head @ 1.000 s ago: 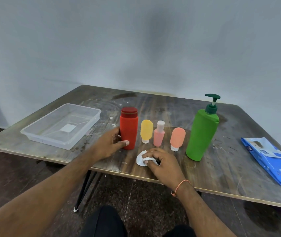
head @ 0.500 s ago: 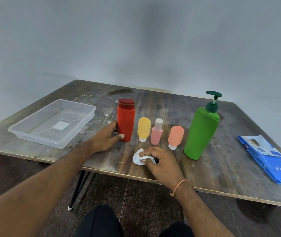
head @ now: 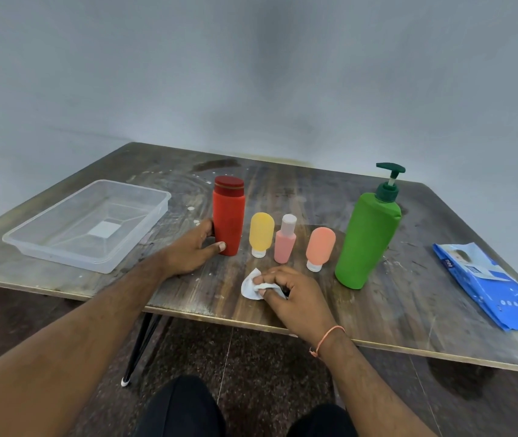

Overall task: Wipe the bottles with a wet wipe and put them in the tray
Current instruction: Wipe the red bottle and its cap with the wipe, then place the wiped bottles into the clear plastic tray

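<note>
Near the middle of the desk (head: 377,313) stands a row of five upright bottles: a red bottle (head: 228,216) with a dark red cap, a yellow tube (head: 261,234) on its white cap, a pink bottle (head: 285,239) with a pale cap, an orange tube (head: 320,247) on its white cap, and a tall green pump bottle (head: 367,238). The left hand (head: 192,250) grips the red bottle low on its side, thumb in front, fingers curled behind it. Just in front of the row, the right hand (head: 298,298) rests on the desk with its fingers pinching a crumpled white wet wipe (head: 251,287). A clear plastic tray (head: 62,250) sits to the left, holding no bottles. A blue wipes packet (head: 491,285) lies flat at the right edge. An orange thread band (head: 327,339) circles the right wrist
</note>
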